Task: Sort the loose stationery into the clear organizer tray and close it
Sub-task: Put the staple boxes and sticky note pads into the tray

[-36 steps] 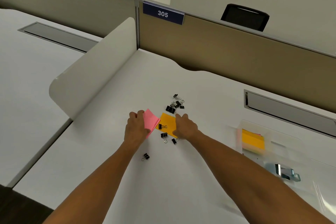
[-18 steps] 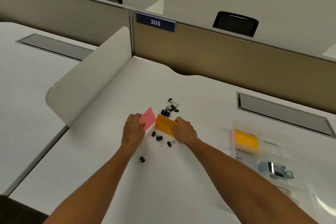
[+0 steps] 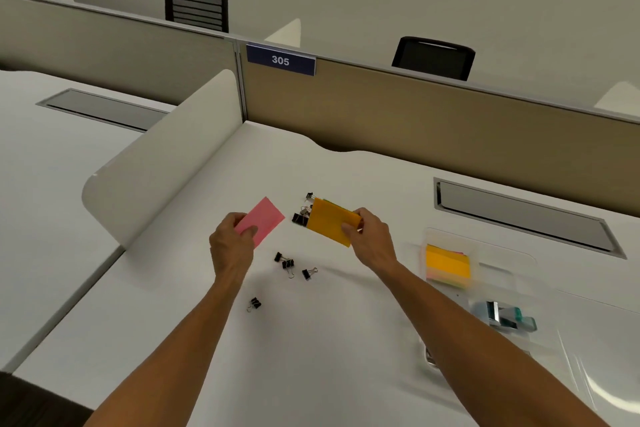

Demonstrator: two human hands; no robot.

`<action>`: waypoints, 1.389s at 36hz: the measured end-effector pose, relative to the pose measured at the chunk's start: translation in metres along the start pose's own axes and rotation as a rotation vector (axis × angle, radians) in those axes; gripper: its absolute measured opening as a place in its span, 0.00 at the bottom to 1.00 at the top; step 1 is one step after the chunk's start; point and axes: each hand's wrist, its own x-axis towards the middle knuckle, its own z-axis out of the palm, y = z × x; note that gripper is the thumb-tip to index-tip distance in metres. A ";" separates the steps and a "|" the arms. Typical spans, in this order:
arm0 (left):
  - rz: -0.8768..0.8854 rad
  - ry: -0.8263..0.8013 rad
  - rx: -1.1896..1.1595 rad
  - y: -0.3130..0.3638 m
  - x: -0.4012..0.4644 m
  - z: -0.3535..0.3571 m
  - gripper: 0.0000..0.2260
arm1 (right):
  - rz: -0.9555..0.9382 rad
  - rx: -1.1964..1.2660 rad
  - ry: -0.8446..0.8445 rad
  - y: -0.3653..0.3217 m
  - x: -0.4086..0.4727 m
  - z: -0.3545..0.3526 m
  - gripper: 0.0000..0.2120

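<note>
Pink sticky notes [image 3: 261,222], a thin pad, are pinched at their near corner by the left hand [image 3: 231,244], thumb on top and fingers curled beneath, and held tilted above the white desk [image 3: 346,340]. Just to the right, apart from it, the right hand [image 3: 369,242] pinches an orange sticky pad [image 3: 329,221] by its right edge; a sliver of green shows along that pad's far edge. Behind the orange pad and partly hidden by it lies a cluster of black binder clips [image 3: 302,215] on the desk. Nearer the person, between the two forearms, three more black clips [image 3: 292,265] lie close together, and a single clip [image 3: 255,304] lies apart, close to the left forearm. At the right, the clear organizer tray [image 3: 485,274] sits on the desk with its lid open; a stack of sticky notes [image 3: 447,265], orange on top with pink and yellow edges, fills its far-left compartment, and a teal and silver object [image 3: 504,316], too blurred to name, lies in a nearer one. The only readable writing is "305" in white on a dark blue nameplate [image 3: 280,60] fixed to the top of the tan partition [image 3: 415,114] behind the desk. A white curved divider [image 3: 166,156] stands at the desk's left side, and a grey cable hatch [image 3: 519,215] is set into the desk beyond the tray.
</note>
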 end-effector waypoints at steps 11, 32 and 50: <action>-0.189 0.071 -0.349 0.044 -0.031 0.018 0.10 | 0.090 0.164 0.240 0.056 -0.026 -0.097 0.14; -0.105 -0.171 -0.390 0.105 -0.107 0.094 0.09 | 0.295 0.022 0.226 0.161 -0.047 -0.189 0.09; -0.136 -0.247 -0.395 0.112 -0.122 0.123 0.09 | 0.407 -0.144 0.006 0.164 -0.014 -0.168 0.15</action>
